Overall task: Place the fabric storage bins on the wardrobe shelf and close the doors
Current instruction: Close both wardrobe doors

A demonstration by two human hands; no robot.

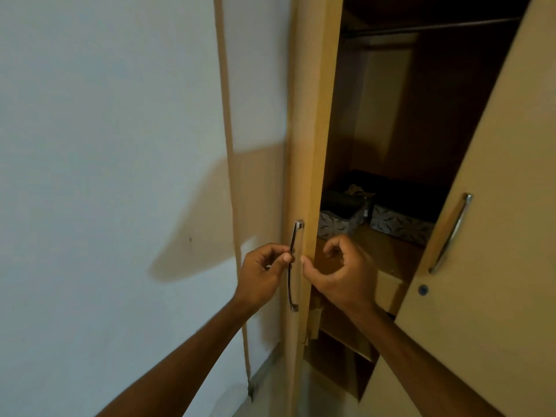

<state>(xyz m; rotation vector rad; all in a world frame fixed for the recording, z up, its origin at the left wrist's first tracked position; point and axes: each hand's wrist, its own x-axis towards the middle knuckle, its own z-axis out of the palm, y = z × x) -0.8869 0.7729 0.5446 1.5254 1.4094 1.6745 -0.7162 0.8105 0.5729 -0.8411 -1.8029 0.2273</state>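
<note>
Two grey patterned fabric bins stand side by side on the wardrobe shelf (388, 251): the left bin (340, 219) and the right bin (401, 224). The left wardrobe door (313, 121) stands edge-on to me, partly open. My left hand (261, 275) pinches its metal handle (293, 266) with thumb and fingertips. My right hand (343, 272) is curled loosely just right of the door's edge, thumb tip touching the edge, holding nothing. The right door (493, 230) is swung open, with its own metal handle (451, 233).
A pale wall (105, 145) fills the left side, with a thin beige strip (228, 145) running down it. Inside the wardrobe a hanging rail (436, 27) crosses the top. Lower shelves (346, 335) sit below the bins' shelf. The floor shows at the bottom.
</note>
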